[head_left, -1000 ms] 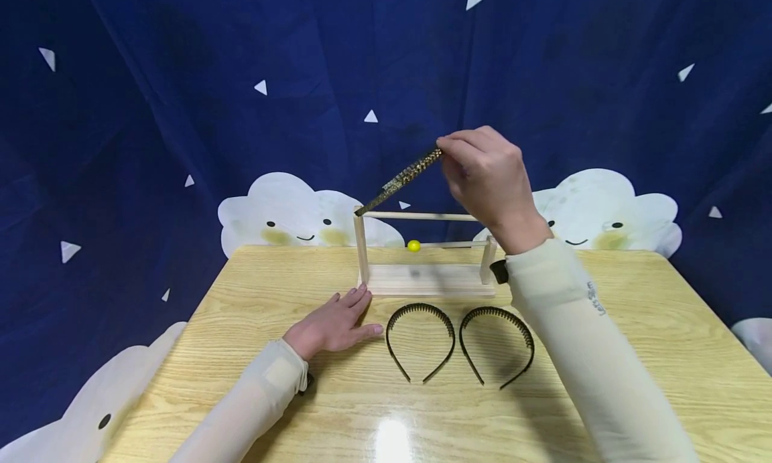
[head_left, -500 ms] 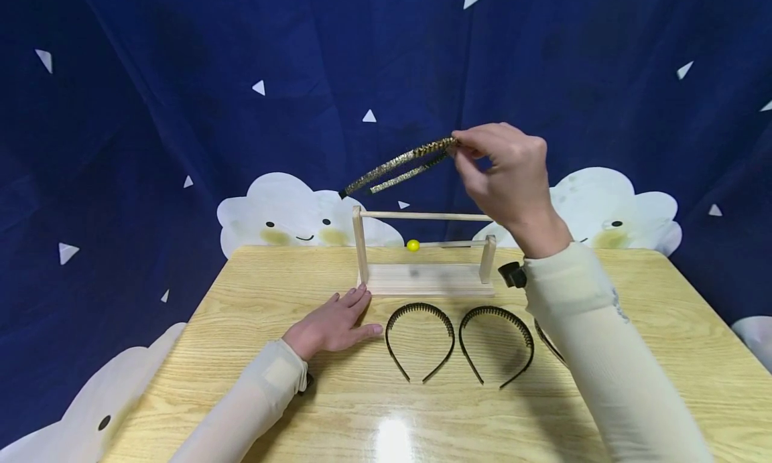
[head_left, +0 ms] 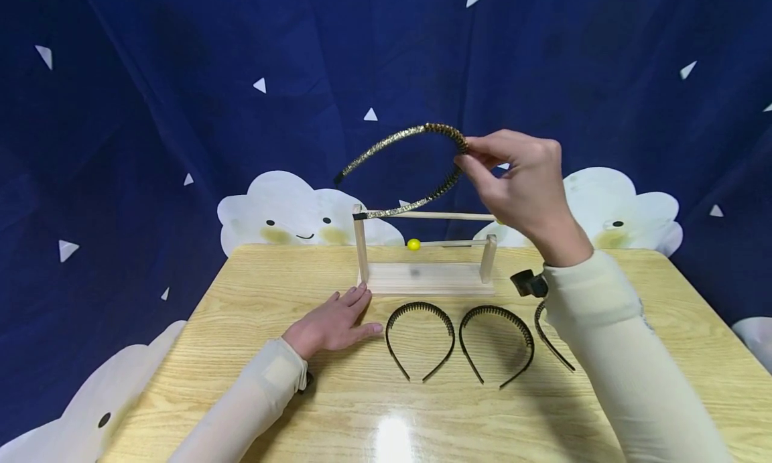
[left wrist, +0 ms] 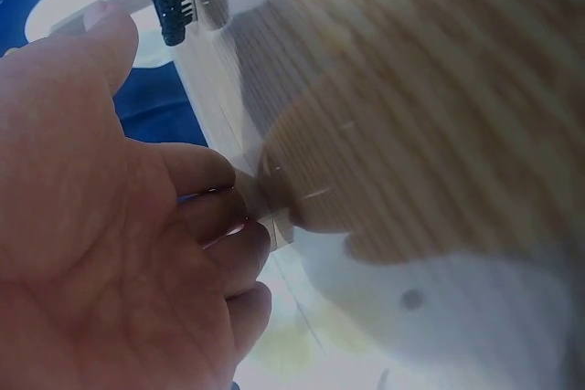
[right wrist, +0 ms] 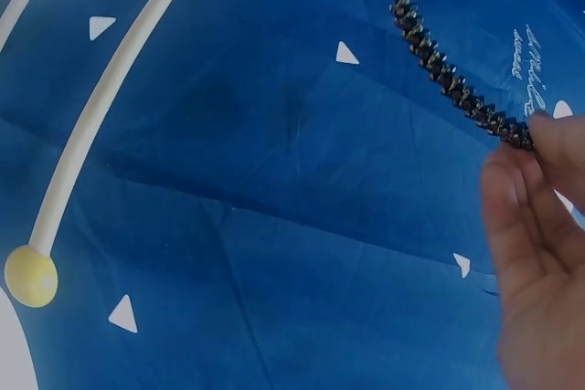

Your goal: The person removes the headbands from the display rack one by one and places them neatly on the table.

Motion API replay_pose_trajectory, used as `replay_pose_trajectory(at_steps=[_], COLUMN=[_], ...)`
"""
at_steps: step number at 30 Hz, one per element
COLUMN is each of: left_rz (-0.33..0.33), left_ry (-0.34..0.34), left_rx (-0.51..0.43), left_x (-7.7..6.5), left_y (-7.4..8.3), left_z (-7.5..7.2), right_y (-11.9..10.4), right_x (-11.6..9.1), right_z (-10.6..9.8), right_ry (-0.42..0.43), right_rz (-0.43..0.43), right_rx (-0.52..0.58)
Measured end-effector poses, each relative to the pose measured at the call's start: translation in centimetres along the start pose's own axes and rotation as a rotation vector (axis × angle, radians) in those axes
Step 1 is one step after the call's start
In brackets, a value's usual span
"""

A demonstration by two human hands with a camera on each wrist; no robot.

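Note:
My right hand (head_left: pixel 521 181) pinches a gold glittery toothed headband (head_left: pixel 386 143) at its curve, between thumb and fingers. The headband is up in the air, its two ends pointing left; the lower end overlaps the top bar of a wooden rack (head_left: pixel 431 279) in the head view. In the right wrist view, the fingertips grip the toothed part of the headband (right wrist: pixel 448 79). My left hand (head_left: pixel 332 324) rests on the table with fingers straight, fingertips right at the left end of the rack's base. Its thumb points toward a black toothed headband (head_left: pixel 420 307) lying flat.
A second black headband (head_left: pixel 496 310) lies right of the first; a third headband (head_left: pixel 551 342) is partly hidden by the right sleeve. The rack's lower bar (head_left: pixel 455 244) ends in a yellow ball (head_left: pixel 413 245). Behind the table (head_left: pixel 241 282) hangs a dark blue curtain (head_left: pixel 301 81).
My right hand has shifted right and turned the headband from nearly edge-on to showing its open curve. The third headband has come into view beside the sleeve. My left hand stays put.

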State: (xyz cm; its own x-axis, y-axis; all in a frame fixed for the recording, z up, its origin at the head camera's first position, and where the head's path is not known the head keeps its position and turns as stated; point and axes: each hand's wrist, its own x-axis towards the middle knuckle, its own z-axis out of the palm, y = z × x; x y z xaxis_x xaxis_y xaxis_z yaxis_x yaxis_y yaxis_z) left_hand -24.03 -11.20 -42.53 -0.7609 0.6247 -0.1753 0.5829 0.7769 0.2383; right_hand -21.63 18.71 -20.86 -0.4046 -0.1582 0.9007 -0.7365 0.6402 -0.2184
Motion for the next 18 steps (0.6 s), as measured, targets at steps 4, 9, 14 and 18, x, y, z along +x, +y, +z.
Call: replay_pose_trajectory(at_steps=[4, 9, 14, 18], left_rz=[0.007, 0.011, 0.014, 0.014], left_ry=[0.015, 0.018, 0.018, 0.022], left_rx=[0.004, 0.000, 0.002, 0.004], left_x=[0.0, 0.0, 0.0, 0.0], left_y=[0.1, 0.1, 0.1, 0.0], left_z=[-0.1, 0.0, 0.0, 0.0], right_y=[-0.1, -0.2, -0.2, 0.0], right_x=[-0.3, -0.8, -1.4, -1.8], right_z=[-0.5, -0.8, -1.0, -1.1], right_ry=[-0.052, -0.096, -0.102, -0.103], right_rz=[0.063, 0.121, 0.150, 0.165], right_rx=[0.000, 0.023, 0.046, 0.053])
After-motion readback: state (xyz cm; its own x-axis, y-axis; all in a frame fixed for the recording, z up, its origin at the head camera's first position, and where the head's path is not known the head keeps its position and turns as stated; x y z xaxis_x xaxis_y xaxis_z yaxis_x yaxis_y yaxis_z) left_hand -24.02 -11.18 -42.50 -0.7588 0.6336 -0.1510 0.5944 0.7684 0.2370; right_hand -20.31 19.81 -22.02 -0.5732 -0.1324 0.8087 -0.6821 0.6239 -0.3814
